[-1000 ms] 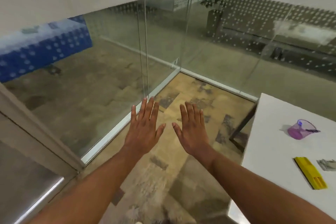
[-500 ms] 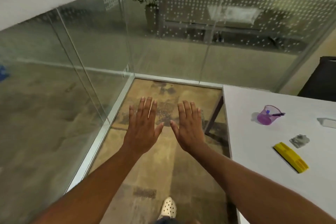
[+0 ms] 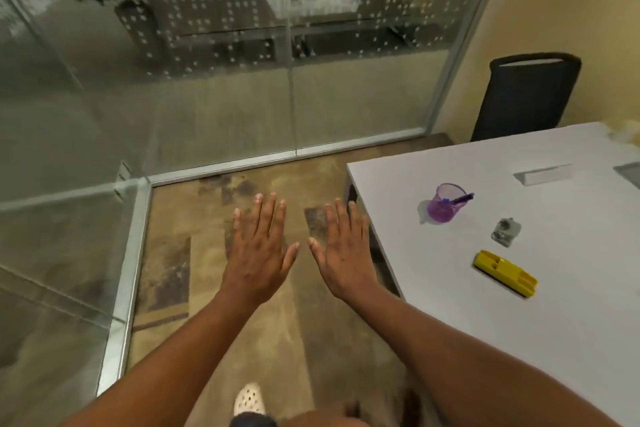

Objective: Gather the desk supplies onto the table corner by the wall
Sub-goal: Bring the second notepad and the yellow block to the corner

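Head view: the left hand (image 3: 258, 250) and the right hand (image 3: 344, 250) are stretched out side by side over the brown floor (image 3: 166, 260), backs up, fingers straight and spread flat, holding nothing. Their thumbs point toward each other with a small gap between them.

To the right stands a white table (image 3: 485, 322). On it, near its far left corner, a purple cup (image 3: 443, 203) stands upright with a pen (image 3: 460, 198) leaning out over its rim. Nearer the camera and to the right lies a small grey object (image 3: 505, 231), too blurred to identify, and just below that a yellow stapler (image 3: 505, 273) lies flat at a slant. Farther back on the table is a pale, flat, oblong item (image 3: 543, 174).

A dark chair (image 3: 526, 97) stands behind the table against the yellow wall (image 3: 571, 10). A glass partition (image 3: 207, 80) closes off the floor ahead and to the left. A white shoe (image 3: 249, 399) shows at the bottom edge.
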Tool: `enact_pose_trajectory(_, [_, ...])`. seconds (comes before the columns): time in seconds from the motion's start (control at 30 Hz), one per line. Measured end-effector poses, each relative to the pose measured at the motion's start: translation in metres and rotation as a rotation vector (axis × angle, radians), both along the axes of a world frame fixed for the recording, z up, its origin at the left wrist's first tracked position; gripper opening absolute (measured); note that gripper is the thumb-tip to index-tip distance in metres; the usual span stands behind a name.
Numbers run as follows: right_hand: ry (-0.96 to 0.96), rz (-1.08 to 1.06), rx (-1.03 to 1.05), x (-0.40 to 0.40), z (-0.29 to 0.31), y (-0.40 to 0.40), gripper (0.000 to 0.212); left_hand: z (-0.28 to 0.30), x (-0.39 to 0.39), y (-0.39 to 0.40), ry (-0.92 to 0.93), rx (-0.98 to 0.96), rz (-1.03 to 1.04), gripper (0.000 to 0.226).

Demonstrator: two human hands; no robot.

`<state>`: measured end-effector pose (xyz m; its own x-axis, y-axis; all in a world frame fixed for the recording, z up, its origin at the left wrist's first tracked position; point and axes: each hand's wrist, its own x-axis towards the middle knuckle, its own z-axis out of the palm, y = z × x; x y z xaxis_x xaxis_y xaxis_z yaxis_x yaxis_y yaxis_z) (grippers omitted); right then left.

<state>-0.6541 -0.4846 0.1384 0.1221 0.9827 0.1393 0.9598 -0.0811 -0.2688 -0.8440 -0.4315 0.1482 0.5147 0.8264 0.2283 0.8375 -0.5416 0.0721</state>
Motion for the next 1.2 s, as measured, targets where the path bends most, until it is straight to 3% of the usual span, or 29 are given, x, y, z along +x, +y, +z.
enact_pose_trajectory(0.43, [-0.097,-0.589,-0.167,0.076,-0.031,0.032,0.078,-0.041,0.127,0.137,0.04,-0.184,-0.593,0.081])
enact_pose_trajectory(0.73, [-0.065,-0.967,-0.199,0.111,-0.038,-0.013,0.076,-0.063,0.218,0.119,0.085,-0.333,-0.966,0.077])
enact_pose_trajectory(0.9, [0.046,-1.082,-0.144,0.143,-0.057,-0.028,0.075,-0.073,0.277,0.108,0.132,-0.491,-1.153,0.078])
enact_pose_trajectory(1.2, [0.449,-1.24,-0.04,0.242,-0.093,-0.059,0.067,-0.101,0.388,0.093,0.288,-0.624,-1.232,0.081])
